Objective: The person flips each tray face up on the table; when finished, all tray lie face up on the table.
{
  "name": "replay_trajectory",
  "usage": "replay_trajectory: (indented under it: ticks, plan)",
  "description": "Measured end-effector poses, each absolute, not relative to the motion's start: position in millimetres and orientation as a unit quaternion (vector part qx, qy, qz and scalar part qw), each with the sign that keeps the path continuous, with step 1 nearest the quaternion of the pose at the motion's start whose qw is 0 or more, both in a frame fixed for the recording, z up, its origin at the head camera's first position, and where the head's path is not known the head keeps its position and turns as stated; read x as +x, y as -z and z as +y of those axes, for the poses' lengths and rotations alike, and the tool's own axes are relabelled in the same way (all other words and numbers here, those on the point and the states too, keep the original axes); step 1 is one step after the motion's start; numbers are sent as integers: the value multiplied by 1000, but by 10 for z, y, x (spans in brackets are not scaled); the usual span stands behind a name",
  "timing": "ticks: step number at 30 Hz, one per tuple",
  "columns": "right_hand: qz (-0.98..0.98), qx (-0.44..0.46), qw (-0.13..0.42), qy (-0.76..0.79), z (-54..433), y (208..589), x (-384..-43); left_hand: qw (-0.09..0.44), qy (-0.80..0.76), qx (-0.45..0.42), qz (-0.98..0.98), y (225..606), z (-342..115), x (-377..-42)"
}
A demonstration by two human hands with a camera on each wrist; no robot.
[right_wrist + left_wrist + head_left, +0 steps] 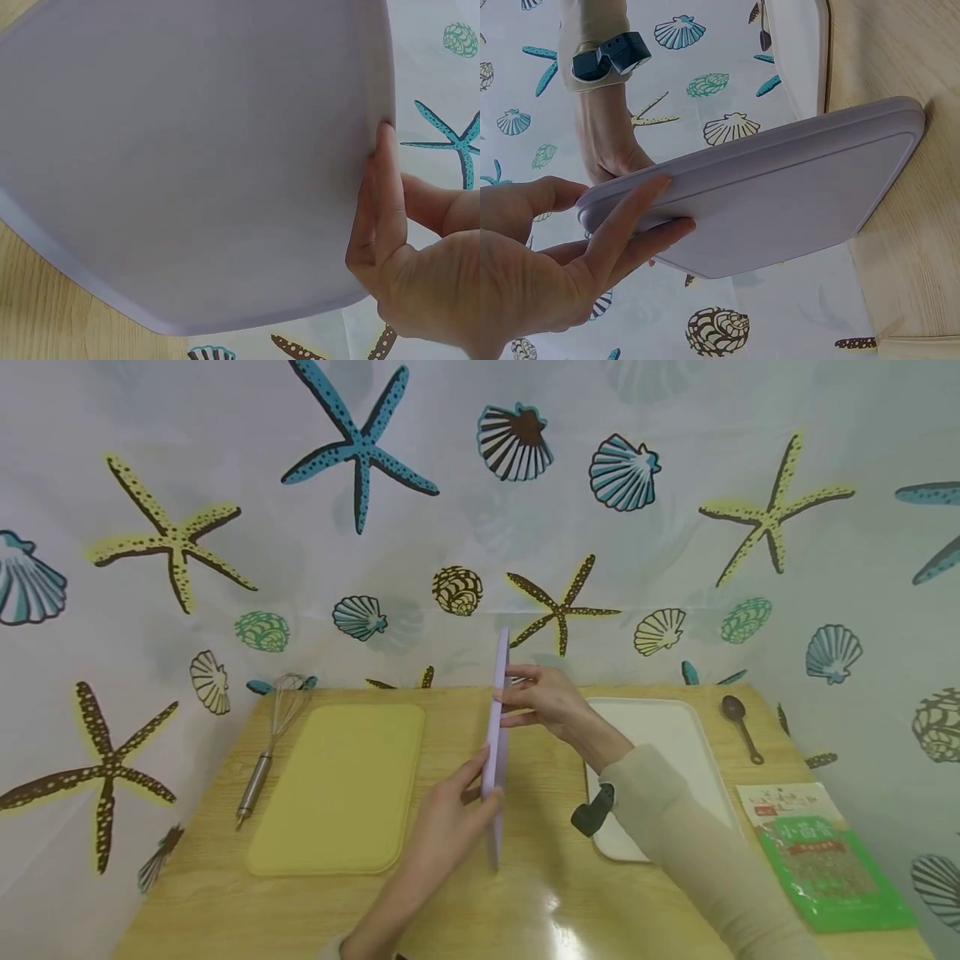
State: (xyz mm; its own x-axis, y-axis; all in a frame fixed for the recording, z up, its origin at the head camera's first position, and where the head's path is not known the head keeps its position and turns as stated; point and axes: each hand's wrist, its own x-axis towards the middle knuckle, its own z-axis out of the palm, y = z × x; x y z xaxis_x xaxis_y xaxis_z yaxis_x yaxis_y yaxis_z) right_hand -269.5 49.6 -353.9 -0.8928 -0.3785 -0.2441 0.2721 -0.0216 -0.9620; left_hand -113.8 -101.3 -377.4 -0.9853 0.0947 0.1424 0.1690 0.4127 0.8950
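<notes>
A lavender tray (494, 735) stands on edge, upright, over the middle of the wooden table, seen nearly edge-on from the head. My left hand (442, 827) grips its near side, thumb on one face and fingers on the other. Higher up, my right hand (551, 702) pinches the tray's rim between thumb and fingers. The left wrist view shows the flat outer face of the tray (795, 195), its lower corner right at the tabletop. In the right wrist view the hollow inner face of the tray (187, 165) holds nothing.
To the left lie a yellow board (337, 789) and a wire whisk (257, 781). On the right are a white tray (660, 735), a dark spoon (735, 710) and a green seed packet (828, 860). A curtain (465, 527) printed with starfish and shells surrounds the table.
</notes>
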Motion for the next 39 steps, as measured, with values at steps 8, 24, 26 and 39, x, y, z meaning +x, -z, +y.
replay_trajectory:
  ticks: [8, 24, 26, 39]
  plan:
    - [664, -47, 226, 711, 407, 3521, -2672, 49, 547, -72, -833, 3757, -1086, -1145]
    - [779, 0, 214, 590, 808, 4794, -2501, 31, 610, 17, -791, 3740, -1303, -1169]
    - [775, 1, 227, 589, 832, 4839, -2481, 31, 623, 22, -781, 3738, -1341, -1177]
    - [754, 13, 253, 606, 770, 4920, -2517, -2, 691, 63, -720, 3742, -1502, -1244]
